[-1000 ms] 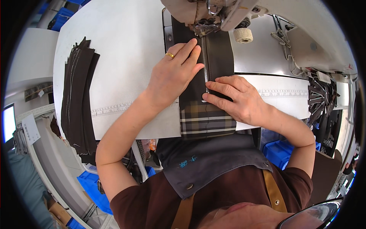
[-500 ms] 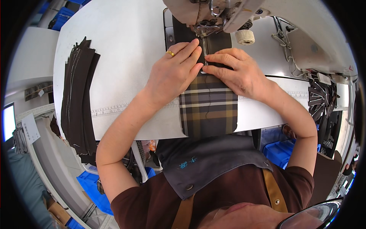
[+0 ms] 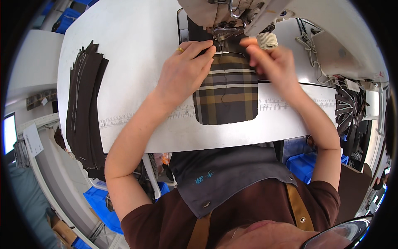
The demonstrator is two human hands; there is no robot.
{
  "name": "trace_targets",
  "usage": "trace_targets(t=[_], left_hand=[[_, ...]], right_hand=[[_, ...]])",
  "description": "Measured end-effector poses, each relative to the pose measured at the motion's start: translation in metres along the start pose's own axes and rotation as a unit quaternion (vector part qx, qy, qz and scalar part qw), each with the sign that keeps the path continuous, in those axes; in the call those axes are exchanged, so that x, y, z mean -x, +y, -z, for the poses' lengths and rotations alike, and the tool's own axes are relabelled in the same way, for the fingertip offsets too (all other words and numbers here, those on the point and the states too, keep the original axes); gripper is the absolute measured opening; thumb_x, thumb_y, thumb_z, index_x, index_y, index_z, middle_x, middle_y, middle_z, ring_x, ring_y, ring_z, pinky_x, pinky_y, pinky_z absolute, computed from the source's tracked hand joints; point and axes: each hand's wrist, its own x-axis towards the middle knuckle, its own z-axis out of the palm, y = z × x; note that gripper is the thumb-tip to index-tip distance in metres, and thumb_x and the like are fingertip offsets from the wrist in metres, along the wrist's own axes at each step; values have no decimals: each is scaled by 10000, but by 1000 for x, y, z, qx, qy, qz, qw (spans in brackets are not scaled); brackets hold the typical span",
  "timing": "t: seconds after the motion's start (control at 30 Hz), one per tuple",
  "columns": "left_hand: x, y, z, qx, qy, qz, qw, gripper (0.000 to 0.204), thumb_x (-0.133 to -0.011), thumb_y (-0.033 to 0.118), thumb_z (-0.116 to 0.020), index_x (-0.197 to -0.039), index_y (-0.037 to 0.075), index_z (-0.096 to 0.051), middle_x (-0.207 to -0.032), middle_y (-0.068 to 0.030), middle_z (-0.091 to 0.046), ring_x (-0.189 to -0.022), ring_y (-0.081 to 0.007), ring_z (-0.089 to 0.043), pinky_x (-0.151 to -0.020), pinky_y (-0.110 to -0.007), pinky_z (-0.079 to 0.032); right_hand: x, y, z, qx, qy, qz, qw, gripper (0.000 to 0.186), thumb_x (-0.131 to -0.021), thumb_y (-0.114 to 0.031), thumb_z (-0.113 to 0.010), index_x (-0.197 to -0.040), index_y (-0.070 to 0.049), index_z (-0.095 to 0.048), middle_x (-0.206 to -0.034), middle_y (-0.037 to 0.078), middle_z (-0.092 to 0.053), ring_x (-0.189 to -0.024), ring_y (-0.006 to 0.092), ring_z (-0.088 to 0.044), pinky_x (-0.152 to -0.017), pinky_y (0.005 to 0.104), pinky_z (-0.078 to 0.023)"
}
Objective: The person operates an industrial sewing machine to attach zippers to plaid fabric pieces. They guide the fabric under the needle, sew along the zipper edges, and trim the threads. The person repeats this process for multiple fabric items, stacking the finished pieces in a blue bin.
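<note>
A plaid fabric piece (image 3: 226, 97) in black, brown and white lies on the white table, its upper end under the sewing machine's presser foot (image 3: 220, 45). A loose dark thread runs down its middle. At the foot, a small white strip crosses the top of the plaid. My left hand (image 3: 186, 68) rests with straight fingers at the fabric's upper left, fingertips beside the foot; a gold ring is on one finger. To the right of the foot, my right hand (image 3: 273, 62) is lifted by the machine's white knob (image 3: 266, 40). Motion blurs its fingers, and whether it holds anything is unclear.
The sewing machine head (image 3: 232, 16) overhangs the work area. Long dark fabric strips (image 3: 85, 108) are stacked at the table's left. A printed ruler band (image 3: 120, 121) crosses the white table (image 3: 137, 83). Zippers (image 3: 350, 108) hang at the right; a blue bin (image 3: 300, 166) stands below.
The plaid fabric has moved away from me, farther under the machine. My right hand has left the zipper, rising and shifting right. The left hand stays nearly in place.
</note>
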Motion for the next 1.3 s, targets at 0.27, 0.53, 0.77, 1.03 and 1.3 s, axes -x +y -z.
trace_targets(t=[0.27,0.53,0.77,1.03,1.3], left_hand=[[1,-7,0,79,8,54,995,196,-798,88,-659,-988,41,-674,-1037,-32,-630,-899,-249,-614,-778,-321,-517],[-18,-10,-7,-99,14,-65,993,93,-759,97,-666,-755,36,-596,-792,-36,-605,-752,-207,-614,-637,-340,-521],[-22,-25,4,216,-59,145,964,112,-802,109,-629,-897,68,-669,-887,-45,-634,-767,-224,-629,-668,-334,-513],[-19,-22,-3,110,-4,45,993,137,-801,86,-640,-925,41,-677,-886,-53,-649,-767,-204,-633,-679,-298,-499],[-22,-15,-8,278,12,205,938,107,-811,100,-653,-870,12,-668,-796,-67,-635,-678,-187,-603,-634,-285,-472]], right_hand=[[-22,-9,10,-167,-120,-172,963,181,-917,-169,-591,-1039,-57,-666,-621,-13,-562,-464,30,-433,-430,200,-362],[-23,1,-25,329,26,299,896,147,-806,-160,-660,-925,-77,-683,-781,107,-634,-747,308,-613,-644,385,-504],[-25,7,-32,431,28,322,842,126,-782,-193,-682,-796,-96,-603,-717,54,-601,-627,263,-601,-555,360,-495],[-32,20,-29,355,13,289,889,118,-821,-146,-658,-906,-71,-624,-833,59,-598,-735,236,-599,-654,325,-489],[10,-17,-20,288,-34,359,887,339,-731,-232,-728,-983,-24,-639,-941,95,-670,-731,236,-654,-630,341,-529]])
